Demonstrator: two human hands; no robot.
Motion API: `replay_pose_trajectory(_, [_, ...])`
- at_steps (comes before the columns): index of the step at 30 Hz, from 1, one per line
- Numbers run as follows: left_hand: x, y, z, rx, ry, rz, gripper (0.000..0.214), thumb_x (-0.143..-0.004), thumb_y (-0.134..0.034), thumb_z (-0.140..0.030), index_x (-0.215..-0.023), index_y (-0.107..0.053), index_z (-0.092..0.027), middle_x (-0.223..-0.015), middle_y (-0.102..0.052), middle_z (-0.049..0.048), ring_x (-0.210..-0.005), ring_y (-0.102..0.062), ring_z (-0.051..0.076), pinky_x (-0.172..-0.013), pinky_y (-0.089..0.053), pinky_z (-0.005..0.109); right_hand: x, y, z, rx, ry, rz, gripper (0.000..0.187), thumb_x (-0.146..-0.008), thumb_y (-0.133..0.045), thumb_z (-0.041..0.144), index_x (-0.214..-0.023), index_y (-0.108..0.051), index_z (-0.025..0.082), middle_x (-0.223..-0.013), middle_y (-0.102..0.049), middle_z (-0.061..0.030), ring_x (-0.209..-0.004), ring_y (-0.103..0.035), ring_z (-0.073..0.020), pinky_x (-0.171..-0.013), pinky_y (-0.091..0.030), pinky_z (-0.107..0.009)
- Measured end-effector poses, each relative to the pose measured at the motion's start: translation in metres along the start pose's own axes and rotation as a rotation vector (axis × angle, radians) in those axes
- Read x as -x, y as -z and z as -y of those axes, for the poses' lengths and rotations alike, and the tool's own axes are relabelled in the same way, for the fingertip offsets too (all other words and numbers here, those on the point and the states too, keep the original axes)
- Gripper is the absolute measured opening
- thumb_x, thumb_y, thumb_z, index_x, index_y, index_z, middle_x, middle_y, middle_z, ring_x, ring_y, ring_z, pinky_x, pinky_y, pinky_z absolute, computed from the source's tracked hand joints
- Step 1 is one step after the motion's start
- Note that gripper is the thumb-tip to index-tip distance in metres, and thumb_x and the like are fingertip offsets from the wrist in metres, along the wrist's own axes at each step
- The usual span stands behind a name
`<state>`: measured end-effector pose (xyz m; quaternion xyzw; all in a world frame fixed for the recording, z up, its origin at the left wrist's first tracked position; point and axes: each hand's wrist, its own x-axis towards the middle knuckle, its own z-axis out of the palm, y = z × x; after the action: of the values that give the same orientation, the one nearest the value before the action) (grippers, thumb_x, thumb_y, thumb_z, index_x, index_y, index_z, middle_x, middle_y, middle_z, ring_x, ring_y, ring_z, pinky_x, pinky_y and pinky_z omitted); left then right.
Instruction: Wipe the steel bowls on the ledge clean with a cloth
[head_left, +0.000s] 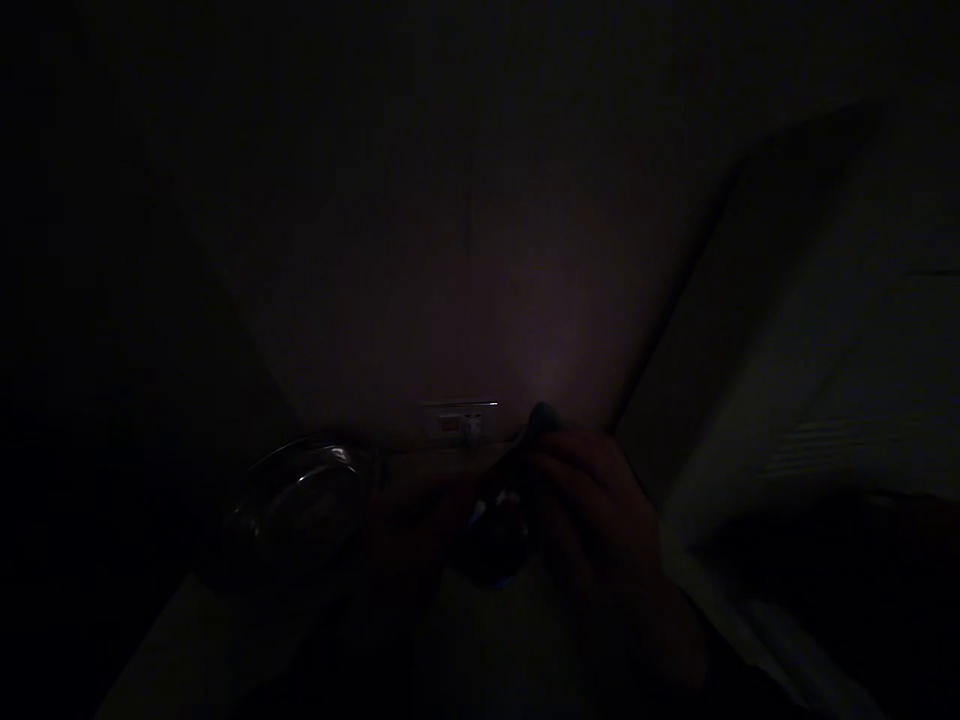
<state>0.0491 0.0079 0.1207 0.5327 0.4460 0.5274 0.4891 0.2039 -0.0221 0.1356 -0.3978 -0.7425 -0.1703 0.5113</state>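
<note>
The scene is very dark. My right hand [592, 500] is low in the middle, fingers curled round a small dark object [491, 545] with a faint glint on it; I cannot make out what it is. My left hand [409, 525] shows only as a dim shape just left of that object, touching or close to it, and its fingers are not readable. A shiny round metal bowl or lid [300, 500] lies to the left of the hands on a pale surface.
A wall rises ahead, with a small wall socket [461, 420] just above the hands. A pale slanted panel or door [810, 380] stands on the right. The left side is black.
</note>
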Motion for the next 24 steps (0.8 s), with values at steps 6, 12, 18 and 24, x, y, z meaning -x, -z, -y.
replay_pose_trajectory(6, [0.000, -0.003, 0.001, 0.007, 0.006, -0.010, 0.028, -0.072, -0.062, -0.043, -0.069, -0.073, -0.017, -0.072, -0.075, 0.0057, -0.071, -0.070, 0.024, -0.062, -0.057, 0.030, 0.003, -0.001, 0.000, 0.033, -0.029, 0.018, 0.027, -0.085, -0.052, 0.014, -0.110, -0.063, 0.017, -0.105, -0.067, -0.0107, -0.098, -0.061, -0.0237, -0.079, -0.055, -0.041])
replay_pose_trajectory(12, [-0.002, -0.008, 0.004, -0.011, 0.020, -0.032, 0.030, -0.071, -0.062, -0.045, -0.068, -0.073, -0.018, -0.068, -0.073, 0.0056, -0.069, -0.070, 0.023, -0.059, -0.056, 0.028, 0.002, 0.000, 0.001, 0.029, 0.095, 0.058, 0.023, -0.085, -0.054, 0.014, -0.106, -0.063, 0.016, -0.103, -0.068, -0.0100, -0.101, -0.059, -0.0232, -0.084, -0.054, -0.040])
replay_pose_trajectory(18, [-0.003, -0.010, 0.006, -0.013, 0.034, -0.051, 0.029, -0.072, -0.062, -0.045, -0.071, -0.073, -0.018, -0.066, -0.073, 0.0046, -0.067, -0.070, 0.023, -0.054, -0.055, 0.026, 0.005, -0.002, -0.002, 0.048, 0.067, 0.044, 0.027, -0.084, -0.053, 0.015, -0.110, -0.062, 0.017, -0.106, -0.067, -0.0107, -0.102, -0.059, -0.0243, -0.082, -0.054, -0.042])
replay_pose_trajectory(24, [-0.005, -0.012, 0.004, -0.008, 0.036, -0.063, 0.028, -0.073, -0.062, -0.044, -0.068, -0.072, -0.018, -0.069, -0.073, 0.0050, -0.071, -0.070, 0.022, -0.060, -0.057, 0.026, 0.002, -0.002, -0.004, 0.034, 0.137, 0.045, 0.024, -0.085, -0.052, 0.016, -0.107, -0.063, 0.017, -0.104, -0.068, -0.0099, -0.102, -0.060, -0.0236, -0.084, -0.054, -0.041])
